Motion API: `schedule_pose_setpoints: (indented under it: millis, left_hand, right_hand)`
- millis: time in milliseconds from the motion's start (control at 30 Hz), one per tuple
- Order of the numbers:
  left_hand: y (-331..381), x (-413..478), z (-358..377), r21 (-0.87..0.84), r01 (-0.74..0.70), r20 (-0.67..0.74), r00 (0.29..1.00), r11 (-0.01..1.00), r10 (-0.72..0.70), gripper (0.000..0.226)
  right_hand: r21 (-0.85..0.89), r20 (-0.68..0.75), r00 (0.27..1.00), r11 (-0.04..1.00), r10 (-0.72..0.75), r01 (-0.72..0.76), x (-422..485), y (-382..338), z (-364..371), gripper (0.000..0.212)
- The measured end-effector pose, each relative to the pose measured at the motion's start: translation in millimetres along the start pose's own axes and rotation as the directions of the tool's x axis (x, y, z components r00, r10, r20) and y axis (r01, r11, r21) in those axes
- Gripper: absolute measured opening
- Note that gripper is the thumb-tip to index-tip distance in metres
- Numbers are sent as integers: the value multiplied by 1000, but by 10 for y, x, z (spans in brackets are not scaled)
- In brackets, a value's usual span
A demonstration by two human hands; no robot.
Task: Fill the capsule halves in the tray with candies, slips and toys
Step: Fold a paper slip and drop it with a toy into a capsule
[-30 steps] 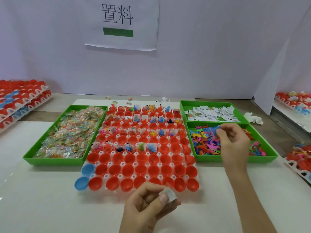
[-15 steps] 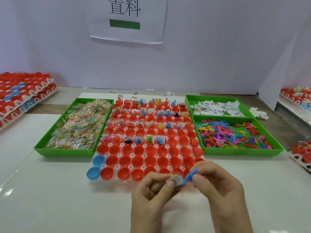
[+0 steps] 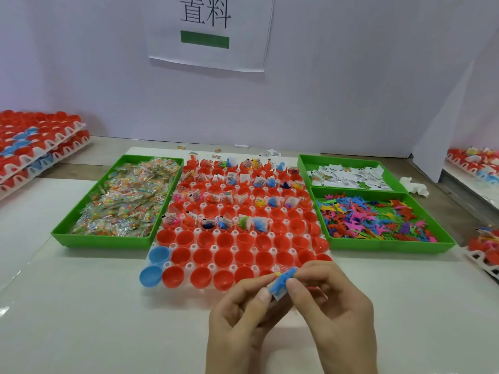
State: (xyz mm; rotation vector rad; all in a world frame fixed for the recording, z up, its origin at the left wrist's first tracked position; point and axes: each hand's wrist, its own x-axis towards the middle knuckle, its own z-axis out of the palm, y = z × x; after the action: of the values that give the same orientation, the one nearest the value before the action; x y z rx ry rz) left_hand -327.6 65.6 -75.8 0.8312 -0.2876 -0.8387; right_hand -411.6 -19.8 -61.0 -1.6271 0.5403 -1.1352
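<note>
A white tray [image 3: 159, 288] of red capsule halves lies in the middle of the table, with two blue halves [image 3: 158, 255] at its near left corner. The far rows hold slips and toys; the near rows are bare. Both hands meet over the tray's near right corner. My left hand [image 3: 243, 314] pinches a white slip [image 3: 279, 295]. My right hand [image 3: 334, 306] pinches a small blue toy [image 3: 282, 280] against that slip. A small clear candy packet [image 3: 280, 268] shows just above the toy; which hand holds it I cannot tell.
A green bin of candy packets [image 3: 121, 203] stands left of the tray. Right of it are a green bin of white slips [image 3: 348, 176] and a green bin of coloured toys [image 3: 378, 220]. Stacked capsule trays [image 3: 32, 147] sit far left, more [image 3: 475, 163] far right.
My right hand came back from the toy bin with a blue toy and joined my left hand at the tray's near edge. The toy now lies against the slip.
</note>
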Motion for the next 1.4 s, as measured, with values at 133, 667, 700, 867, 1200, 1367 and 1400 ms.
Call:
schedule_pose_setpoints:
  millis: [133,667,700,867,1200,1367,1400]
  left_hand:
    - [-7,-35,27,21,-45,-42,998,999,46,14]
    - [-80,-31,-2,236,-242,-85,960,941,268,17]
    - [-79,-33,-11,236,-227,-86,964,945,253,21]
    - [-88,-37,6,208,-190,-39,978,960,203,26]
    - [-47,-27,-14,175,-66,50,997,982,58,15]
    - [-60,-18,-6,167,-78,40,997,983,72,17]
    - [-56,-16,-4,166,-76,41,997,983,70,17]
  right_hand:
    - [-16,-4,999,999,-52,52,-42,-14,4,19]
    - [-349,367,924,905,-106,242,181,-256,-259,11]
    - [-348,396,914,906,-89,239,228,-284,-265,11]
    - [-341,321,934,901,-156,268,778,-339,-368,20]
    - [-624,485,875,705,11,337,1431,81,-149,12]
    - [-648,504,863,671,23,361,1431,176,-103,16]
    - [-642,513,858,673,22,367,1433,196,-95,14]
